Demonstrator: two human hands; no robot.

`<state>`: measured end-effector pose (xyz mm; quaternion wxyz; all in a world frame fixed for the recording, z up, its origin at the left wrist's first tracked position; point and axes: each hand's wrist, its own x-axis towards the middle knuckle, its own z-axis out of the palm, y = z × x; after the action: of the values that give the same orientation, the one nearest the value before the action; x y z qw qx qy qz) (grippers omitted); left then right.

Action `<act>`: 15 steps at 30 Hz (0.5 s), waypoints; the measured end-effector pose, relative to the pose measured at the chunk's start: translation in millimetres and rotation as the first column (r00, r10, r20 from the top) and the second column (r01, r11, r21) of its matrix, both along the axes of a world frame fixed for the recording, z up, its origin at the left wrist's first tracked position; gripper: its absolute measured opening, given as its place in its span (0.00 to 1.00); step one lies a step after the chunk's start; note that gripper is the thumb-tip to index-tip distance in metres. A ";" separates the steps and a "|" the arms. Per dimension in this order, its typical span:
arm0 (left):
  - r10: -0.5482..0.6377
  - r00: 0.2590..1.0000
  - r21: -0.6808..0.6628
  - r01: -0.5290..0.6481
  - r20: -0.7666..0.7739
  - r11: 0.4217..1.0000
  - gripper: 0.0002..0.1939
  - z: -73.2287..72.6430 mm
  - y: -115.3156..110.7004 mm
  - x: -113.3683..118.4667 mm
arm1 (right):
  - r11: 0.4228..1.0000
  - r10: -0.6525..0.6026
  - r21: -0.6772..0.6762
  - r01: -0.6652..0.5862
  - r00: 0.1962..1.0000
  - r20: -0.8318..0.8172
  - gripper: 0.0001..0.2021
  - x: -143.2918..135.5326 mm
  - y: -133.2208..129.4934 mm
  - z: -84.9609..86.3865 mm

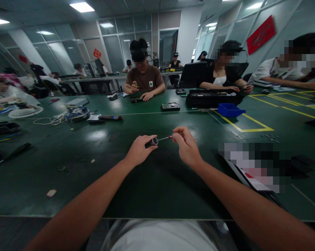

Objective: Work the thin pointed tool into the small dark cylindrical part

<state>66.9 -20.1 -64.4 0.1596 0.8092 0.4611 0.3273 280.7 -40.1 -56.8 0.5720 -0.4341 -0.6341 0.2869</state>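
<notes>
My left hand (139,151) is wrapped round a dark cylinder (154,141) with a pale ring at its end, which faces right. Its kind is unclear, and my fingers cover most of its body. In my right hand (186,146) is a screwdriver (170,136) with a red and clear handle, held between thumb and fingers. The thin metal shaft points left, and its tip reaches the ringed end of the cylinder; whether it touches is too small to tell. Both hands are above the green table (100,181).
Ahead lie a circuit-board device (170,106), a long black casing (212,98) and a blue bin (230,110). Cables (76,114) and a dark tool (110,118) are left, with a screwdriver (18,150) farther left. A blurred flat item (247,170) lies right. Co-workers sit opposite.
</notes>
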 end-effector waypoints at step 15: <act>-0.031 1.000 0.009 0.031 -0.001 0.999 0.22 -5.5 2.5 -2.2 | 0.992 -0.030 -0.127 0.004 0.978 -0.206 0.12 -2.0 12.1 -2.7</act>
<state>64.7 -17.5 -69.9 0.1607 0.8171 0.4472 0.3263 278.7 -28.0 -59.6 0.6089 -0.4425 -0.5478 0.3651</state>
